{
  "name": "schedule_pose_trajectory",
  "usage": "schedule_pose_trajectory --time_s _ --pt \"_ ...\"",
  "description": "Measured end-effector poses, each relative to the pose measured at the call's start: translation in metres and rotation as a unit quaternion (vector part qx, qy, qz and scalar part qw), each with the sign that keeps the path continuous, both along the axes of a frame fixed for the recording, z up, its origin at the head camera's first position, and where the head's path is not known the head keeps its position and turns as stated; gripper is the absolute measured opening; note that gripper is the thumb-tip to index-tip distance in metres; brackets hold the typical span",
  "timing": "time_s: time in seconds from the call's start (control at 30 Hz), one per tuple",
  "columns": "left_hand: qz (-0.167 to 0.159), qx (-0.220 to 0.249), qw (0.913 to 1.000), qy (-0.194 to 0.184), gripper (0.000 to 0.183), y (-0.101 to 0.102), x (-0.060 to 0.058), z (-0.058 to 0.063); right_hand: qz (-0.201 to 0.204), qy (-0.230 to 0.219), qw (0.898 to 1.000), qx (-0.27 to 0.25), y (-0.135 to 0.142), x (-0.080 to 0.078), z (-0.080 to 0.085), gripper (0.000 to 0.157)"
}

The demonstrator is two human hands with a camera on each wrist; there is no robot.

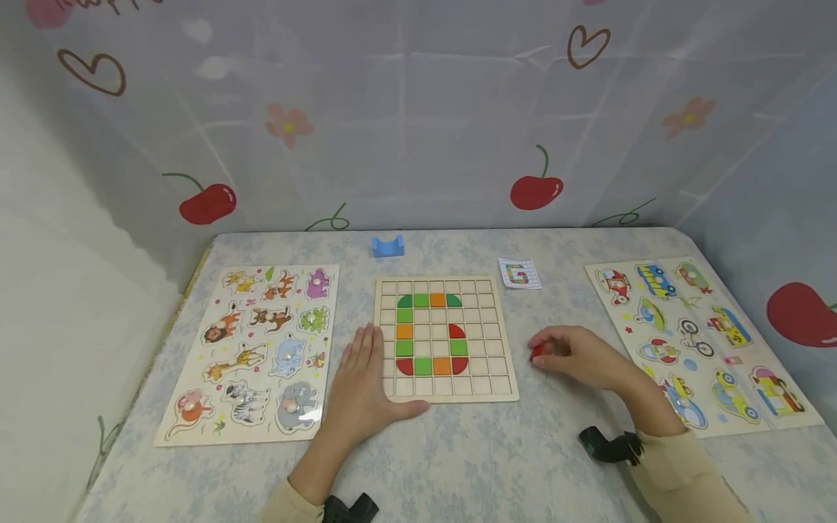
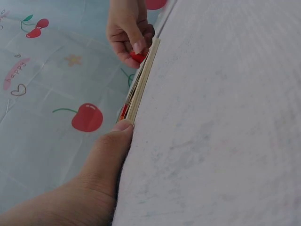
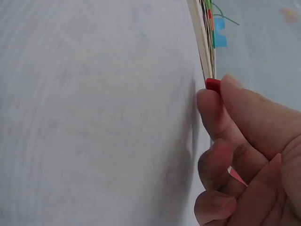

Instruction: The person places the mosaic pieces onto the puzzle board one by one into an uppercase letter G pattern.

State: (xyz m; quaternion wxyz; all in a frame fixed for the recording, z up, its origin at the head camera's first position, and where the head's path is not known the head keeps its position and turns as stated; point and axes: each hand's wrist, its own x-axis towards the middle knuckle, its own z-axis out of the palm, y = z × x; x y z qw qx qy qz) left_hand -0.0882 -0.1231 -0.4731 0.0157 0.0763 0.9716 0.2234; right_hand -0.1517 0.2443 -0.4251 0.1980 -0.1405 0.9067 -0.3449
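Observation:
A wooden grid board (image 1: pixel 493 341) lies mid-table, with green, orange and red pieces set in it in the outline of a letter G. My left hand (image 1: pixel 358 388) rests at its lower left corner, fingers straight along the left side and thumb at the near edge. In the left wrist view, the thumb (image 2: pixel 106 155) meets the board's edge. To the right of the board, my right hand (image 1: pixel 582 357) pinches a small red puzzle piece (image 3: pixel 213 84) between thumb and forefinger. Its other fingers are curled, and part of the piece is hidden by the fingertips.
An animal puzzle board (image 1: pixel 277 370) lies on the left, a vehicle puzzle board (image 1: pixel 702 374) on the right. Behind the grid board are a small card (image 1: pixel 520 274) with a G pattern and a blue notched block (image 1: pixel 388 247). A printed curtain (image 1: pixel 405 145) hangs at the table's back.

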Motion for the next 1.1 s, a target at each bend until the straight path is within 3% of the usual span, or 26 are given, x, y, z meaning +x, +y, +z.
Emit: schedule_pose_trajectory --time_s 0.2,0.4,0.7,1.1 --pt "-0.001 -0.003 1.0 0.001 0.141 0.0 0.0 -0.001 -0.011 0.04 0.999 0.001 -0.014 -0.004 -0.001 0.011" --pt "-0.002 -0.007 1.0 -0.001 0.141 0.0 -0.001 -0.001 -0.005 0.039 0.999 -0.011 -0.036 -0.008 0.003 0.006" --pt "-0.002 -0.017 0.9997 -0.015 0.141 0.001 -0.001 -0.001 -0.007 0.033 0.997 -0.073 -0.076 -0.018 0.001 0.026" --pt "0.002 -0.022 0.9997 -0.013 0.141 0.0 -0.001 -0.001 -0.023 0.064 0.993 -0.093 -0.122 -0.024 -0.01 0.018"
